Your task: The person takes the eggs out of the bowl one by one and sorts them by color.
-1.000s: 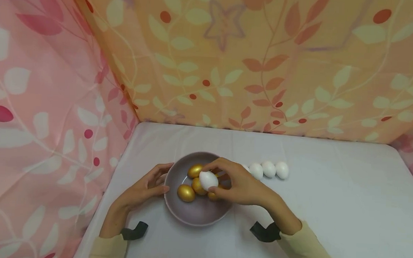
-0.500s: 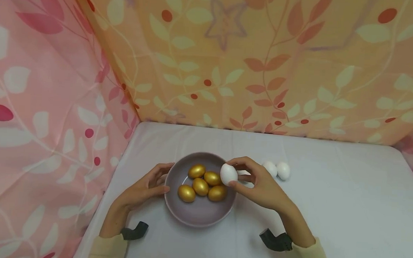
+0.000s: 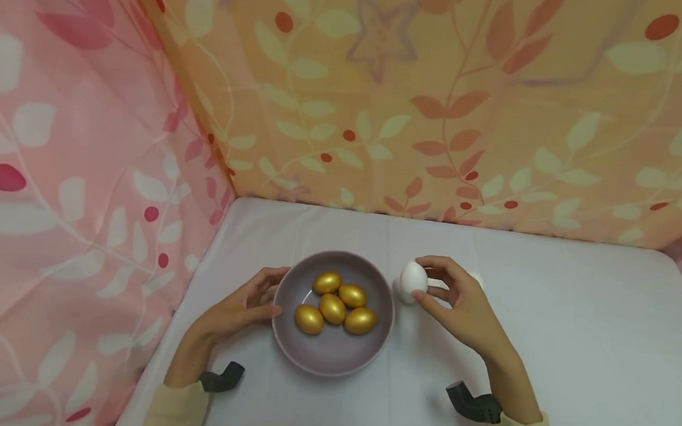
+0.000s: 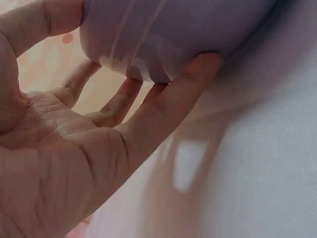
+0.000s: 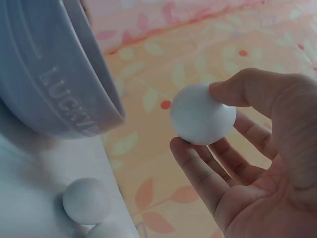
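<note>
In the head view a mauve bowl holds several golden eggs. To the right of its rim, my right hand pinches a white egg between thumb and fingertips. The right wrist view shows that white egg held up off the table, apart from the bowl. My left hand touches the bowl's left side. Its thumb and fairly straight fingers rest against the outer wall in the left wrist view. Other white eggs lie on the table, mostly hidden by the right hand in the head view.
A white cloth covers the table. Orange patterned fabric hangs behind it, and pink fabric hangs along the left. Dark wrist-worn pieces stick out near both cuffs.
My right hand has moved rightward from above the bowl, carrying the white egg past the rim. The golden eggs are now fully uncovered. My left hand stays against the bowl.
</note>
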Demonstrator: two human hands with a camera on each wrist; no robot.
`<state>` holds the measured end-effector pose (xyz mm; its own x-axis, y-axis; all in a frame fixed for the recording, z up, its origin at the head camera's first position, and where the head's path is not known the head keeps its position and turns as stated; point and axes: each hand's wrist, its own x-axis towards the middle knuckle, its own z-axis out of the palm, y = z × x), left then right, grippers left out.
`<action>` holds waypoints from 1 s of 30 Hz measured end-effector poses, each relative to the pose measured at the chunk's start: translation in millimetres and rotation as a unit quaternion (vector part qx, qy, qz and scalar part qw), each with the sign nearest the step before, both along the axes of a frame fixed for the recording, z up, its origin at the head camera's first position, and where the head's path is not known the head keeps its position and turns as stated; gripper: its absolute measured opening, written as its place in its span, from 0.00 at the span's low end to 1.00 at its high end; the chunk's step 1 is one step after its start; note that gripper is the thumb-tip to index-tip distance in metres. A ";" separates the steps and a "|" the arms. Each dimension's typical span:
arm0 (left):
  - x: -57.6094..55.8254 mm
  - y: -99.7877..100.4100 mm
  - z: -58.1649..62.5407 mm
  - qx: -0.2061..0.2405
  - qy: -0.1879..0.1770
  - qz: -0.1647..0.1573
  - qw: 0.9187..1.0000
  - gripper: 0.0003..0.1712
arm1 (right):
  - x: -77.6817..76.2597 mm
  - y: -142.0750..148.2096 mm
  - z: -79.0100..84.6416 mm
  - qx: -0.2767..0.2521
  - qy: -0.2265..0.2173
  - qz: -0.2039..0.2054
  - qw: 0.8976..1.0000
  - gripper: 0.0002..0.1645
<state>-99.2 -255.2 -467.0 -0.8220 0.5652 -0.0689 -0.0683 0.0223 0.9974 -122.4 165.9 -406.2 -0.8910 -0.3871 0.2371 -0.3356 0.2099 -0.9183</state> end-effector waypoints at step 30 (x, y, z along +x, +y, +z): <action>-3.2 -0.3 2.9 0.001 0.000 -0.020 1.000 0.39 | -10.8 74.5 -13.2 0.144 0.020 -0.170 0.975 0.33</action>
<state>-102.4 -255.5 -464.2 -0.7983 0.5985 -0.0678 -0.0670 0.0236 0.9975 -133.2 240.4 -419.4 -0.9717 -0.1264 0.1997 -0.2360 0.5631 -0.7920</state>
